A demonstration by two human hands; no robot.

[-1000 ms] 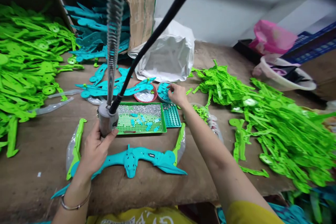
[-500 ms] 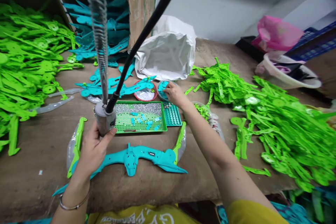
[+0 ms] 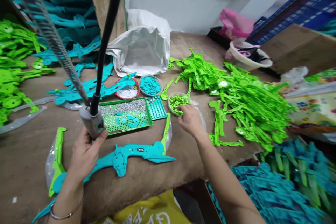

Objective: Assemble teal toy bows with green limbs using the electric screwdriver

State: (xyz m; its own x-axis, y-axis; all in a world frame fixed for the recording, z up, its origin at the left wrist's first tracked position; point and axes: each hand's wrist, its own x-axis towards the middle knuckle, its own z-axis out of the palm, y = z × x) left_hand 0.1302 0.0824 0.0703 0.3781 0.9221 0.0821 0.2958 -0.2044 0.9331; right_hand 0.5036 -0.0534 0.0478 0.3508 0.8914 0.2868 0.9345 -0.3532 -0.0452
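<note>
My left hand is closed around the grey body of an electric screwdriver, which hangs from a coiled spring and a black cable. My right hand reaches to a round bowl of small green plastic pieces. Its fingers are bent together over the near rim; what lies between the fingertips is hidden. In front of me lies a turquoise bow-shaped toy body, partly behind my left forearm. A green arm with clear plastic joins its left end, and another green arm its right end.
A green tray holds screws and turquoise pieces, beside a turquoise dimpled tray. Behind are a bowl of turquoise pieces, a red basket and a white sack. Green parts pile up on the right.
My right hand has moved from the bowl of turquoise pieces to the bowl of green pieces. The view has turned right. My left hand still holds the screwdriver.
</note>
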